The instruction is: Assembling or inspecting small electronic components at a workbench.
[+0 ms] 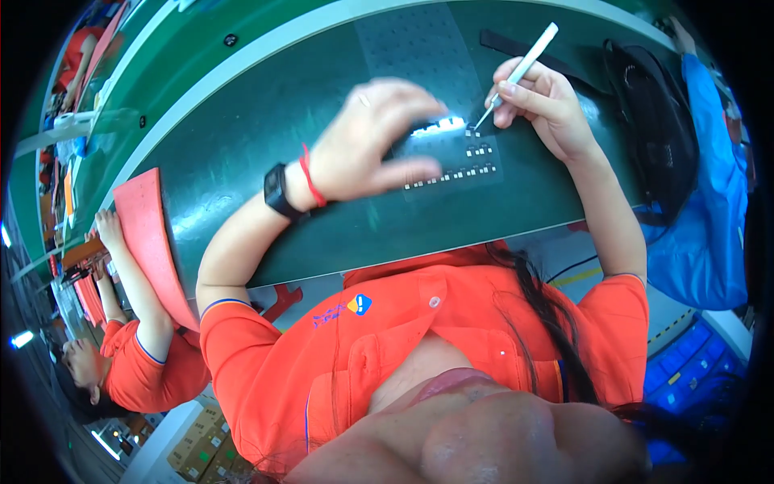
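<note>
In my right hand (pixel 544 105) I grip a slim white-handled tool (pixel 528 58), its thin pointed tip angled down to small pale parts on a clear sheet. The rows of small parts (pixel 459 174) lie on the green mat (pixel 242 153), the longest row nearest me. Hovering over the left end of these rows is my left hand (pixel 383 137), smeared by motion, with thumb and fingers apart and nothing visible in it. A black watch (pixel 278 192) and a red string bracelet (pixel 311 176) circle that wrist. Part of the upper rows is hidden behind the fingers.
A clear dotted sheet (pixel 411 40) and a dark strip (pixel 548 60) lie at the far side. To the right are a black bag (pixel 649 121) and blue cloth (pixel 701 234). A red padded panel (pixel 141 218) stands left, beside a co-worker in red (pixel 161 363).
</note>
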Demonstrator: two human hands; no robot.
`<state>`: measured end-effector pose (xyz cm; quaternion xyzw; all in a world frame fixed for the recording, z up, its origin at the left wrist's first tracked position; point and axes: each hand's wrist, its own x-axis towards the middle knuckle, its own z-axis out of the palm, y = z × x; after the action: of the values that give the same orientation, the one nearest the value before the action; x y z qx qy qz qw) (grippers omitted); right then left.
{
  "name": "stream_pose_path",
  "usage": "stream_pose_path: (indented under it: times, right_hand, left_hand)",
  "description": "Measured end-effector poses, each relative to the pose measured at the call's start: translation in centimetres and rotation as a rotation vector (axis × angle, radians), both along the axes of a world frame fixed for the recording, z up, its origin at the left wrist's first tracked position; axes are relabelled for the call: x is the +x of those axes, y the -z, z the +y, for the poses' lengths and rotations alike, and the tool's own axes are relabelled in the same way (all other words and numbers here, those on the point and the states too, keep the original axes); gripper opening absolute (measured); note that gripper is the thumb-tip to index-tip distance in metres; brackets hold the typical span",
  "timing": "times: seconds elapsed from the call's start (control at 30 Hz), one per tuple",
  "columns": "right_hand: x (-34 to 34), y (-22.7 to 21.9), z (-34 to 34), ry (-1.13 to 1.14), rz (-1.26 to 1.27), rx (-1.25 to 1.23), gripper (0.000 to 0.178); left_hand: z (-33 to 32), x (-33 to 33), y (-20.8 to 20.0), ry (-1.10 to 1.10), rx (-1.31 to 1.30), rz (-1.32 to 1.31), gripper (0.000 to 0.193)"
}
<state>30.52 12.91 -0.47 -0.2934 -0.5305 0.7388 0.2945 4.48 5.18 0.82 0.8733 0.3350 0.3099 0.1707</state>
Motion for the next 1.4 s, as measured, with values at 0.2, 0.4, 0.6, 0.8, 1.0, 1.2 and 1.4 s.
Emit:
stream_pose_path:
  times: [0.2, 0.4, 0.6, 0.8, 1.0, 1.2, 1.4]
  right_hand:
    - [-0.2, 0.1, -0.1, -0.004, 0.013, -0.008, 0.018]
    - [-0.7, -0.2, -0.2, -0.041, 0.028, -0.028, 0.014]
    - [-0.4, -0.4, -0.1, -0.027, 0.004, -0.024, 0.016]
    - [-1.9, -0.8, 0.1, -0.033, -0.016, 0.021, 0.018]
    - [-6.6, -1.9, 0.7, -0.164, 0.050, 0.068, 0.019]
    - [-11.7, -1.2, 1.3, -0.111, 0.076, 0.105, 0.024]
    - [-11.5, -0.6, 0.4, -0.060, 0.014, 0.129, 0.027]
  left_hand:
    - [9.3, -6.8, 0.5, -0.792, 0.176, 0.086, 0.042]
    - [14.4, -11.6, 4.1, -0.846, 0.221, 0.217, 0.030]
    - [11.4, -9.9, 1.9, -0.778, 0.195, -0.008, 0.022]
    - [0.8, -5.1, 0.0, -0.523, 0.039, 0.041, 0.020]
    - [-2.9, -4.3, 0.6, -0.534, 0.057, 0.126, 0.027]
    - [-3.5, -4.7, 0.4, -0.503, -0.133, 0.037, 0.035]
    - [-3.6, -5.8, 0.8, -0.457, -0.205, -0.055, 0.034]
